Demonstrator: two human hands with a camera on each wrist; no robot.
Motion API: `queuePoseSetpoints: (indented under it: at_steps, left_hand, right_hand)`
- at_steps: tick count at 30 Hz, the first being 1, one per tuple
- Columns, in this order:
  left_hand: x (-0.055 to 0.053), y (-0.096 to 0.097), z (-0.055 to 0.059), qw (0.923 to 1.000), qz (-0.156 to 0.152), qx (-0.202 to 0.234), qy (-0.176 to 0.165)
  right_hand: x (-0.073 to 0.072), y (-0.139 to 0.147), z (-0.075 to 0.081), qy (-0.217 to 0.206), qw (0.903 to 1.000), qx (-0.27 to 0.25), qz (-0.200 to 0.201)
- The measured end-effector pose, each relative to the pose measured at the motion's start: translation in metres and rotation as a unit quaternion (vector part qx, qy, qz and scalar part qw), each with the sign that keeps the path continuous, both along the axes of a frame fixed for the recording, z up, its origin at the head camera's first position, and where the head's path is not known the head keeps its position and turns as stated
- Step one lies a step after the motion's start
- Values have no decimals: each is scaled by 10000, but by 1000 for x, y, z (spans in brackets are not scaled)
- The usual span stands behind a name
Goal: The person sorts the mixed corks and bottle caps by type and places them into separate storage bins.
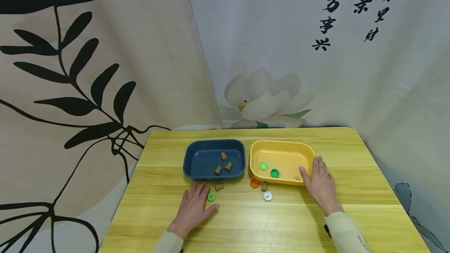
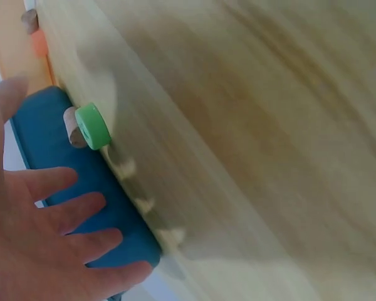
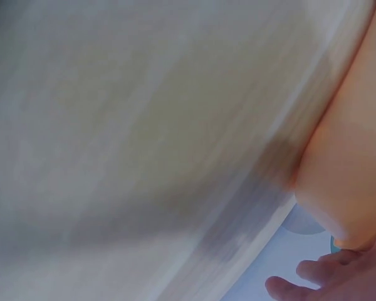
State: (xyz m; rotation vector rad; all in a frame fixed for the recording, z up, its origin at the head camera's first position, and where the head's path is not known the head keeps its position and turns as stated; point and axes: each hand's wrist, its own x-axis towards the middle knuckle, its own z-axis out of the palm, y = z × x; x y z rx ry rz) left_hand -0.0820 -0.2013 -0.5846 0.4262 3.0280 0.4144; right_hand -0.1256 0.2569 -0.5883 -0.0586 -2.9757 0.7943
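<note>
Green cap (image 1: 211, 197): round, bright, beside the left hand (image 1: 193, 209).
Yellow tray (image 1: 291, 159): shallow, round-cornered, at the right hand (image 1: 320, 187).
Left hand: spread wide, holding nothing.
Right hand: fingers straight, thumb over tray rim.

The head camera faces forward and down from above, far enough back to take in most of the table (image 1: 239, 225) and the cloth backdrop (image 1: 158, 50). Both wrist cameras look from close in, steeply tilted; the left shares the blue tray (image 1: 200, 161) with the head view, all three the yellow tray (image 1: 286, 157).
</note>
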Motion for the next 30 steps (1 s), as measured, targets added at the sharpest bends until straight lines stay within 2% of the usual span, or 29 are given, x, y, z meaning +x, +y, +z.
queuePoseSetpoints:
  at_steps: [7,14,19,23,30]
  left_hand:
    - [-4,4,-2,9995,-230,-17,211]
    - [-4,3,-10,9934,-618,30,963]
    - [-5,3,-12,9889,-719,44,1300]
    - [-5,7,-5,9862,-835,206,1417]
    - [-7,29,21,9874,-960,468,1167]
  right_hand:
    - [0,0,-1,-34,10000,1,-38]
    - [-1,-1,-2,-19,10000,-52,-30]
    - [-1,-1,-1,47,9999,-101,-33]
    - [0,-2,-1,91,9999,-80,-53]
    - [0,-1,-2,85,9999,-19,-66]
